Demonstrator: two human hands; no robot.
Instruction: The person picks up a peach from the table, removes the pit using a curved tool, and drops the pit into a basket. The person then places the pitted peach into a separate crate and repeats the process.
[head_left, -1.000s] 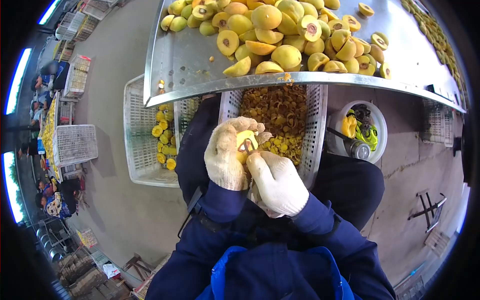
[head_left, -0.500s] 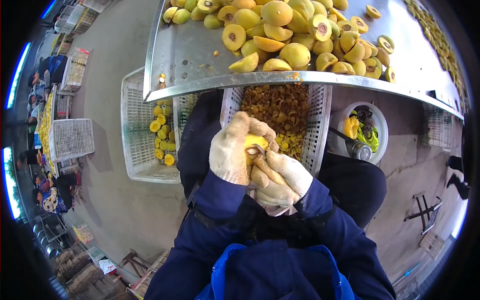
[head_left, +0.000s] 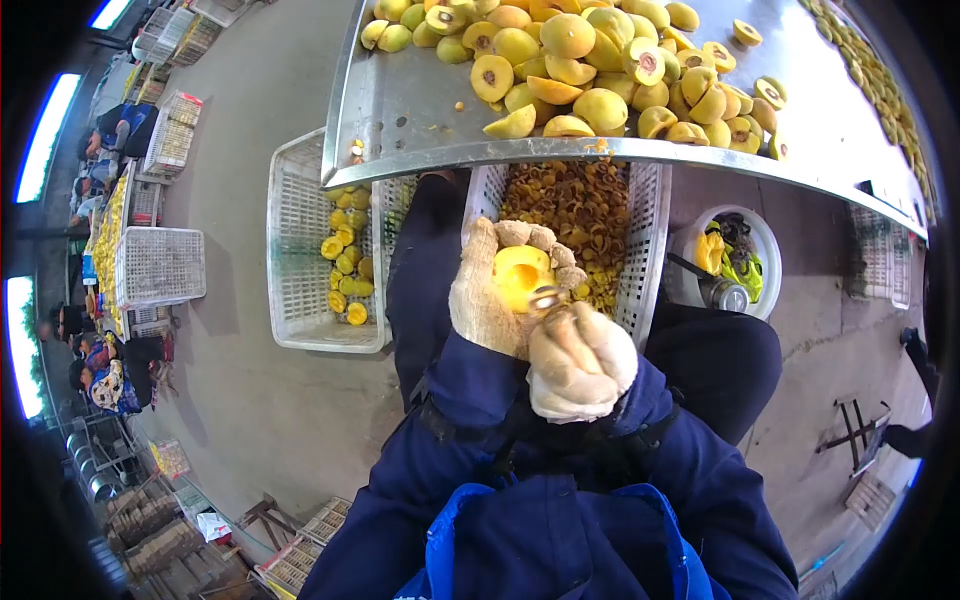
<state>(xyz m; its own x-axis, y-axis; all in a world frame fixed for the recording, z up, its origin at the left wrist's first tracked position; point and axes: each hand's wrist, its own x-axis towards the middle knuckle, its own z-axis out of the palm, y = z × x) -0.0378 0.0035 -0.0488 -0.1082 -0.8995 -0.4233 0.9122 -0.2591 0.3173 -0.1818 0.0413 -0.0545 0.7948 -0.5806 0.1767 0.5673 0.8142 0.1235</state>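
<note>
In my gloved left hand point(head_left: 482, 305) lies a yellow peach half point(head_left: 521, 272), cut face up, with a round hollow in its middle. The fingers curl around its far side. My gloved right hand point(head_left: 582, 362) is closed in a fist on a small pitting tool; its curved metal end point(head_left: 546, 298) shows at the near edge of the peach half, while its handle is hidden in the glove. Below the hands stands a white crate point(head_left: 645, 250) filled with brown pits and yellow scraps point(head_left: 565, 205).
A metal table point(head_left: 450, 150) in front bears a pile of halved peaches point(head_left: 600, 105). White crate point(head_left: 285, 290) at left holds yellow peach halves point(head_left: 345, 250). At right, a white bucket point(head_left: 768, 265) contains a flask and bright cloth. Other people sit far left.
The peach half now lies with its hollow facing up, where the fingers covered most of it before. My right hand has turned over and drawn slightly back. The view has shifted slightly.
</note>
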